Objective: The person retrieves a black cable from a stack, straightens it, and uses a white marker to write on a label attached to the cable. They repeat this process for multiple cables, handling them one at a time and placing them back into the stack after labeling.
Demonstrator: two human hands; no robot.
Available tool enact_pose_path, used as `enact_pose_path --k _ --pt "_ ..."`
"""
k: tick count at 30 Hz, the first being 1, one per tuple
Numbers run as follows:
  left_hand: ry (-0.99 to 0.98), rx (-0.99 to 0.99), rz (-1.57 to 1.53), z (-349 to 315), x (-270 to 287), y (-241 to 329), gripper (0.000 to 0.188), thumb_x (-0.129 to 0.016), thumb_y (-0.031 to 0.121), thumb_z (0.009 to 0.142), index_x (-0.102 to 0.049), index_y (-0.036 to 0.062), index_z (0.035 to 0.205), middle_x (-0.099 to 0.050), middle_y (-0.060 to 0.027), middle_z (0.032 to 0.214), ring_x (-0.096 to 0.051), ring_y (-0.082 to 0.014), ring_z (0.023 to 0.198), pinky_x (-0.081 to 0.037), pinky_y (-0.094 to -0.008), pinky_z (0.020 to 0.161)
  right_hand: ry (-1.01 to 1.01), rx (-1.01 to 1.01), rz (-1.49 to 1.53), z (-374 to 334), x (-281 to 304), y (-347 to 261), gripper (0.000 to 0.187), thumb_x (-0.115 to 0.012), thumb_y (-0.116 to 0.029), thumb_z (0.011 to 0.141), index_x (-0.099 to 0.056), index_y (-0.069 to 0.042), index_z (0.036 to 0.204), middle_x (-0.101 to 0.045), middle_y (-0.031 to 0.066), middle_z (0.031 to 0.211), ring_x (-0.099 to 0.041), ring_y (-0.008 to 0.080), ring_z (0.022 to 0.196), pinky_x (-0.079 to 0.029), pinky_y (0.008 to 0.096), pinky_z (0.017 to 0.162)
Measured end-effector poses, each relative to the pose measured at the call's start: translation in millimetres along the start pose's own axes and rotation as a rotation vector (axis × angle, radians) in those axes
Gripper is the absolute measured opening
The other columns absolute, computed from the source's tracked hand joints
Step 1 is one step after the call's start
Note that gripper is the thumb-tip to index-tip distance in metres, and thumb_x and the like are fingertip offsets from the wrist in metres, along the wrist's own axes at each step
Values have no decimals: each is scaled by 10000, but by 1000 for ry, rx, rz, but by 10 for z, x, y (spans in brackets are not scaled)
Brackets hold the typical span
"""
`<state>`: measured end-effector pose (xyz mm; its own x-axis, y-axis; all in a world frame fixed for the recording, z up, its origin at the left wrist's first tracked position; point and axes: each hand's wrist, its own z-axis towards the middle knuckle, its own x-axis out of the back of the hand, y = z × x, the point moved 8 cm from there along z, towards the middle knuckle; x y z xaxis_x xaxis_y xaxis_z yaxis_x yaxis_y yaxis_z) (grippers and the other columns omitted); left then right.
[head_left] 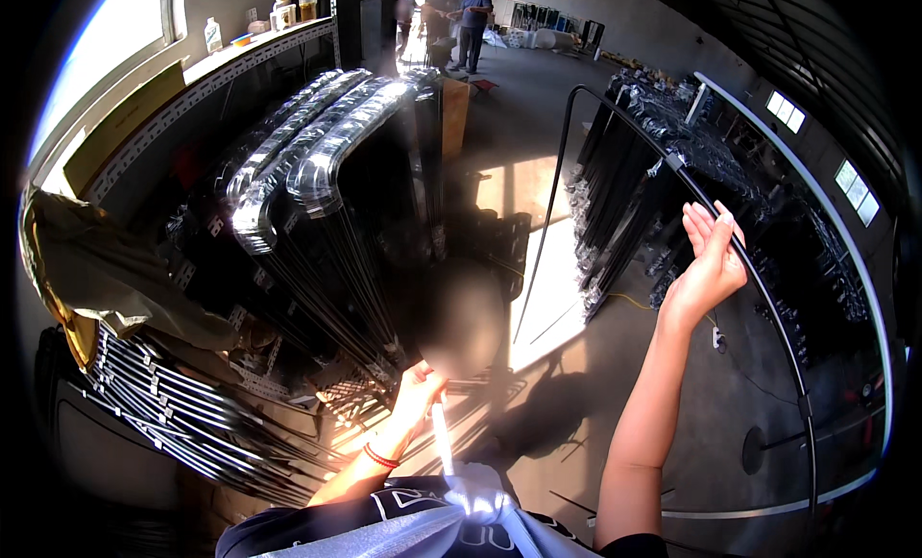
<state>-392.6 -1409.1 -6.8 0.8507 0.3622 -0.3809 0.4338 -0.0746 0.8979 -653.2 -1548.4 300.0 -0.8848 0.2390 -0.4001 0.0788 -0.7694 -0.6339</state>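
My right hand is raised at the right against a long, bent black tube frame. Its fingers point up beside the tube, and the hand appears closed loosely around it. The frame arches from the floor, over the top and down along my right side. Low in the middle, my left hand is pinched at the upper end of a thin white strip. That strip runs down to a knotted light-blue cloth at my front. A blurred patch covers the area just above the left hand, hiding what is there.
Black frames wrapped in clear film stand at the left; more wrapped black parts stand at the right. Black tubes lie at lower left beneath a draped cloth. A pale curved bar borders the right. Several people stand far back.
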Motion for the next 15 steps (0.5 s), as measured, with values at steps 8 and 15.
enact_pose_path --k 8,15 --pt "315 -144 -1 2437 -291 371 141 -588 169 773 -576 34 736 -470 11 545 -420 -65 471 -313 -194 443 -129 30 204 1581 -1253 2568 224 -441 -80 875 -506 114 965 -594 202 807 -625 238 708 -531 291 651" --pt "397 -216 0 4423 -925 912 163 -592 193 781 -572 43 720 -456 15 522 -409 -65 461 -298 -192 433 -256 81 172 2624 -2556 4684 164 -472 -36 857 -507 67 980 -571 117 802 -607 173 708 -509 261 650"
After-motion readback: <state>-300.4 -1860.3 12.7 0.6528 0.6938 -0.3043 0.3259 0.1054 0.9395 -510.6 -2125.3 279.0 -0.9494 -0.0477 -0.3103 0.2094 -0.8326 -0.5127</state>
